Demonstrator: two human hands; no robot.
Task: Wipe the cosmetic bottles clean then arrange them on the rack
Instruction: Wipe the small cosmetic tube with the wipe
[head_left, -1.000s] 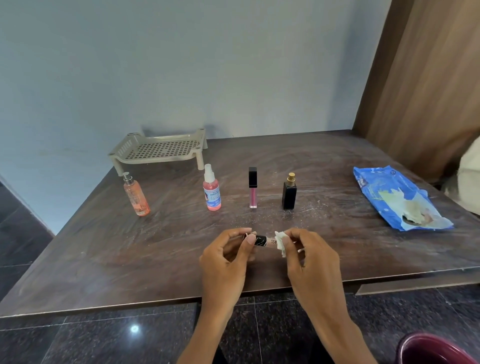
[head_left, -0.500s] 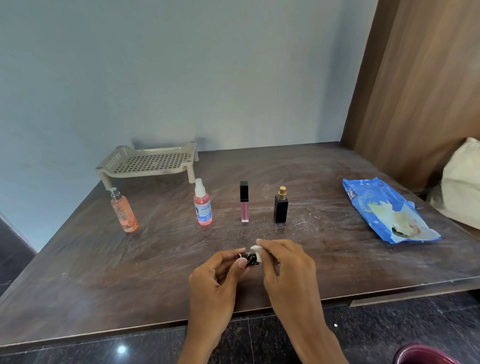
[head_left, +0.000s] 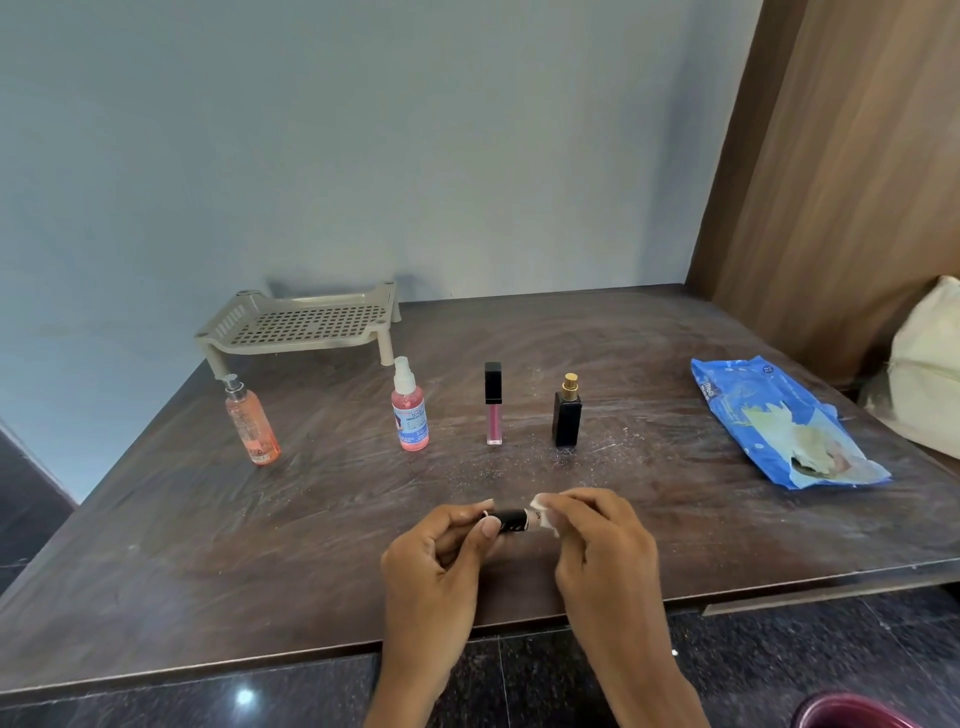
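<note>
While the wipe (head_left: 543, 512) rubs: left hand (head_left: 436, 551) pinches the black-capped tube (head_left: 511, 521) by its cap, lower centre, above the tabletop (head_left: 208, 545)
Right hand (head_left: 602, 545): fingers pinch the wipe against the tube's pale body
Doing it well: likely roll the tube; cover every side

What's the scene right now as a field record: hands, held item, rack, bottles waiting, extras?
left hand: grips black-capped tube at the cap end
right hand: pinches white wipe against the tube's other end
rack: beige, back left of table, nothing on it
standing row, left to right: orange pump bottle, pink spray bottle, lip gloss, black perfume bottle
extras: blue wipes pack, torn open, at right
progress: no bottle on rack yet
</note>
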